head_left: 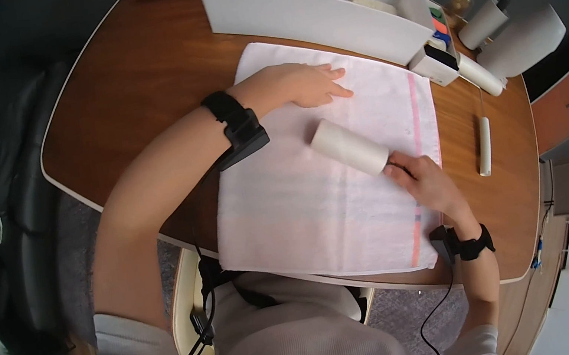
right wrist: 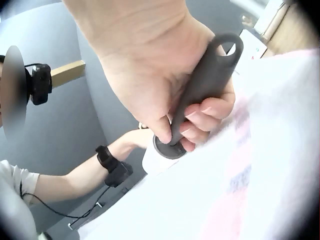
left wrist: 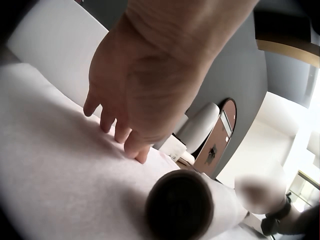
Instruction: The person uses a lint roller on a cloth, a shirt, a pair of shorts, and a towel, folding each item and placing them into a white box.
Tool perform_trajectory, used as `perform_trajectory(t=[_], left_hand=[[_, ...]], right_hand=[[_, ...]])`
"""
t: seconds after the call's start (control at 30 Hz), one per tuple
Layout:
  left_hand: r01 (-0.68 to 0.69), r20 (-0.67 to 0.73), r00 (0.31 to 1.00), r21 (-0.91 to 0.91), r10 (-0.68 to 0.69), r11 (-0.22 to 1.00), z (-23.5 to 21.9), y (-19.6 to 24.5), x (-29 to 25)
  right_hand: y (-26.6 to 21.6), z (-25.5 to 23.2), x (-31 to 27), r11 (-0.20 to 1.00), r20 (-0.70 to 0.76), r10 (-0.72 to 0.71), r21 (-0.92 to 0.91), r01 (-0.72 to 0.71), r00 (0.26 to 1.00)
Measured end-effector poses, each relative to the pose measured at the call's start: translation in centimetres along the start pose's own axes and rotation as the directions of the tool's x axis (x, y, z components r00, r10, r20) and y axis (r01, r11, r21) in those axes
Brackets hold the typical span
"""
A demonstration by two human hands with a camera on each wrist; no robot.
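Note:
A pale pink towel with striped edges (head_left: 288, 199) lies spread on the brown table. My right hand (head_left: 428, 183) grips the dark handle (right wrist: 207, 75) of a white lint roller (head_left: 349, 147), whose roll lies over the towel's middle. In the left wrist view the roller's dark round end (left wrist: 180, 205) faces the camera. My left hand (head_left: 310, 84) is over the towel's upper part, fingers extended, its fingertips at the cloth (left wrist: 45, 130); it holds nothing. The right wrist view shows my fingers (right wrist: 205, 117) curled round the handle.
Behind the towel stands a long white box (head_left: 320, 28) with a red item inside. A small white box (head_left: 433, 64) of items adjoins it. Rolls (head_left: 482, 74) stand or lie at the back right, and a thin white stick-like object (head_left: 484, 146) lies on the table's right (head_left: 522, 205).

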State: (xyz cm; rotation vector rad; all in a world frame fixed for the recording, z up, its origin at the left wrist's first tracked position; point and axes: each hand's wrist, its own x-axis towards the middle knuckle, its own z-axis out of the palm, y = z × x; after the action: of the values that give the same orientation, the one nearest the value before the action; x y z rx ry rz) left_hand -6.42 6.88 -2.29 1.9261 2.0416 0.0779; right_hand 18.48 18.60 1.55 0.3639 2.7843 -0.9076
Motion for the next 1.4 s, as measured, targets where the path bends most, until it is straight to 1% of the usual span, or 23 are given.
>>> perform_trajectory(t=[0.1, 0.17, 0.23, 0.3, 0.33, 0.43, 0.47, 0.53, 0.57, 0.6, 0.63, 0.67, 0.73, 0.77, 0.83, 0.9, 0.97, 1.03, 1.1, 1.2, 1.3, 1.37, 1.4], left_hand=[[0.030, -0.059, 0.998, -0.009, -0.031, 1.000, 0.5, 0.3, -1.0], [0.036, -0.097, 0.995, 0.001, -0.035, 0.999, 0.9, 0.6, -0.9], [0.031, -0.126, 0.992, 0.002, -0.030, 1.000, 1.1, 0.6, -0.8], [0.039, -0.114, 0.993, -0.014, -0.040, 0.999, 1.0, 0.6, -0.7], [0.043, -0.107, 0.993, -0.022, -0.045, 0.999, 0.9, 0.7, -0.7], [0.055, -0.115, 0.992, -0.025, -0.058, 0.998, 1.1, 0.8, -0.7], [0.038, -0.135, 0.990, -0.016, -0.040, 0.999, 1.2, 0.9, -0.9], [0.004, -0.179, 0.984, 0.005, -0.003, 1.000, 1.2, 0.7, -1.2], [-0.011, -0.127, 0.992, -0.056, 0.004, 0.998, 0.8, 0.4, -1.1], [-0.021, -0.073, 0.997, -0.116, 0.012, 0.993, 0.1, -0.2, -0.9], [-0.028, -0.018, 1.000, -0.176, 0.025, 0.984, -0.7, -0.6, -1.0], [-0.007, 0.027, 1.000, -0.210, 0.013, 0.978, -1.5, -0.9, -1.1], [0.044, 0.119, 0.993, -0.272, -0.011, 0.961, -2.9, -1.5, -1.8], [0.064, 0.146, 0.989, -0.238, -0.029, 0.969, -3.3, -1.8, -2.3], [0.115, 0.195, 0.977, -0.170, -0.081, 0.979, -3.0, -3.3, -3.1], [0.096, 0.132, 0.988, -0.091, -0.084, 0.991, -1.5, -4.6, -4.4], [0.081, 0.094, 0.993, -0.074, -0.074, 0.994, -0.7, -4.8, -5.5], [0.066, 0.080, 0.995, -0.106, -0.057, 0.992, -0.6, -4.7, -6.0], [0.063, 0.073, 0.996, -0.108, -0.055, 0.992, -0.5, -4.9, -5.7], [0.053, 0.046, 0.998, -0.108, -0.048, 0.993, -0.2, -5.0, -5.7], [0.044, 0.030, 0.999, -0.100, -0.042, 0.994, -0.1, -4.9, -5.9], [0.030, 0.042, 0.999, -0.103, -0.026, 0.994, -0.3, -4.9, -6.1], [0.017, 0.054, 0.999, -0.112, -0.011, 0.994, -0.3, -5.3, -6.0]], right_hand=[[-0.5, 0.0, -0.6, 0.995, 0.176, -0.040, 0.094, 0.024, 0.984], [-0.5, 0.7, -1.5, 0.995, 0.320, -0.088, 0.077, 0.067, 0.943], [-1.9, 1.1, -2.7, 0.991, 0.436, -0.135, 0.075, 0.114, 0.890], [-3.8, 1.2, -3.6, 0.999, 0.623, -0.017, -0.024, 0.041, 0.782], [-3.1, 2.0, -4.4, 0.988, 0.591, -0.141, 0.032, 0.152, 0.795], [-4.0, 1.8, -4.9, 0.986, 0.611, -0.140, 0.017, 0.164, 0.779], [-3.4, 1.9, -5.0, 0.972, 0.574, -0.227, 0.088, 0.216, 0.787], [-4.1, 0.5, -4.2, 0.989, 0.511, -0.143, 0.112, 0.099, 0.847], [-4.3, -0.1, -4.0, 0.991, 0.479, -0.098, 0.127, 0.042, 0.873], [-2.9, 0.7, -3.6, 0.975, 0.212, -0.217, 0.091, 0.202, 0.953], [-4.2, 0.1, -2.9, 0.995, 0.108, -0.093, -0.023, 0.096, 0.990], [-4.8, -0.1, -1.7, 0.998, 0.032, -0.012, -0.062, 0.014, 0.999], [-4.3, 0.4, 0.7, 0.997, -0.066, 0.008, -0.072, -0.013, 0.998], [-3.9, 0.9, 1.6, 0.996, -0.101, 0.014, -0.088, -0.023, 0.995], [-3.3, 2.0, 2.4, 0.996, -0.060, 0.020, -0.085, -0.026, 0.998], [-3.8, 2.7, 2.2, 0.992, -0.045, -0.010, -0.129, 0.005, 0.999], [-4.5, 3.4, 0.9, 0.993, 0.058, -0.073, -0.083, 0.078, 0.996], [-4.9, 4.6, -0.5, 0.954, 0.163, -0.276, -0.077, 0.291, 0.947], [-6.5, 5.4, -2.3, 0.933, 0.310, -0.331, -0.036, 0.359, 0.891], [-8.4, 5.7, -3.5, 0.944, 0.538, -0.301, 0.054, 0.325, 0.787], [-9.0, 4.8, -3.1, 0.925, 0.456, -0.369, 0.096, 0.367, 0.810], [-8.9, 4.2, -1.7, 0.910, 0.214, -0.413, 0.069, 0.408, 0.885], [-8.9, 4.3, -0.7, 0.921, 0.064, -0.389, 0.012, 0.390, 0.919]])
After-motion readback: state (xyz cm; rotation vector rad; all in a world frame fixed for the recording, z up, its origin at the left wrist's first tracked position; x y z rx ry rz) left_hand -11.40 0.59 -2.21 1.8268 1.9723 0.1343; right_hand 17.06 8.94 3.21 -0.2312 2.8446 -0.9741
